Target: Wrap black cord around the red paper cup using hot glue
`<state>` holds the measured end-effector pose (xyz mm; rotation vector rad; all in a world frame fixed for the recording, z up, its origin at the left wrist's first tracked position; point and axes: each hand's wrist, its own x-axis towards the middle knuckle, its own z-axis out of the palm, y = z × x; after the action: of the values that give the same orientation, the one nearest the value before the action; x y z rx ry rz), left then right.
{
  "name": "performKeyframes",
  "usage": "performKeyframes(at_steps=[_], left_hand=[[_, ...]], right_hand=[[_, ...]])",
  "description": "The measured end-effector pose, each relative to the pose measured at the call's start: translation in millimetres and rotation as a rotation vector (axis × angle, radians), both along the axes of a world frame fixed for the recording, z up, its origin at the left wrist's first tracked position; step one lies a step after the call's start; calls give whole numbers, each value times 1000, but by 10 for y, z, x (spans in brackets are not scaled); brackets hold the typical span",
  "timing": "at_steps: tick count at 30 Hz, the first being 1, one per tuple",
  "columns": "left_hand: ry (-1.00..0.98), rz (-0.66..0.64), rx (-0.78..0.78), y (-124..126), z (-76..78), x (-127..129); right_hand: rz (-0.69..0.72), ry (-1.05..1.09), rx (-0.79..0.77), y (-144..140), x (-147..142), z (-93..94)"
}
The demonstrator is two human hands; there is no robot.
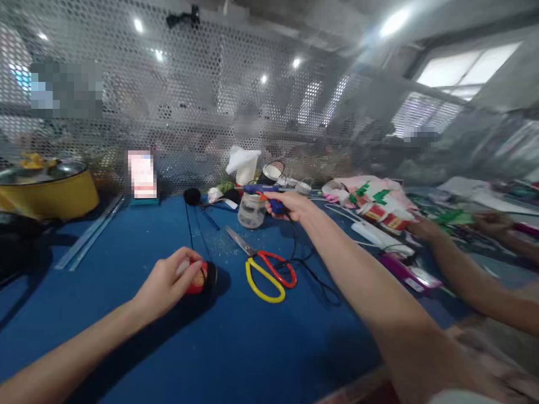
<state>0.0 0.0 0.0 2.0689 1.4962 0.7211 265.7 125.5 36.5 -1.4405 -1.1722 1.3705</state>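
Note:
My left hand (168, 283) is closed around a small red-and-black rounded object (205, 276) with a gold mark, held just above the blue tabletop. A black cord runs up from near it to a black ball (192, 196). My right hand (295, 205) grips a blue hot glue gun (275, 206) with an orange trigger. The gun lies over the mouth of a clear jar (251, 217), its nozzle end pointing left; I cannot tell whether it touches the jar. Between my hands lie open scissors (251, 252) with one yellow and one red handle.
Clear rulers or strips (90, 233), a phone on a stand (143, 177) and a yellow pot (54, 193) are on the left. White cups (246, 168) stand at the back by the mesh screen. At right, a co-worker's arm (463, 269) reaches over a white power strip (381, 238) and a purple box (408, 274).

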Motion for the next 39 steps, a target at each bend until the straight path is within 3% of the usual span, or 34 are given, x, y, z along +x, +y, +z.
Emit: performKeyframes(at_steps=[4, 8, 10, 13, 18, 27, 34, 39], left_hand=[[-21, -7, 14, 33, -10, -89], [-60, -9, -2, 50, -22, -137], [-73, 16, -16, 50, -17, -136], [-95, 38, -41, 44, -8, -132], [-132, 48, -59, 45, -27, -139], [-108, 49, -90, 86, -69, -133], [-129, 43, -97, 86, -68, -129], [-140, 24, -108, 88, -75, -120]], right_hand=[[-79, 15, 138, -24, -197, 13], [-81, 64, 297, -313, -350, 117], [-23, 65, 333, -549, -393, 170], [192, -29, 390, -913, -428, 181], [407, -202, 301, -1256, -478, 6], [450, -429, 186, -1373, -603, -211], [432, -582, 193, -1404, -673, -200], [421, -686, 296, -1427, -688, -212]])
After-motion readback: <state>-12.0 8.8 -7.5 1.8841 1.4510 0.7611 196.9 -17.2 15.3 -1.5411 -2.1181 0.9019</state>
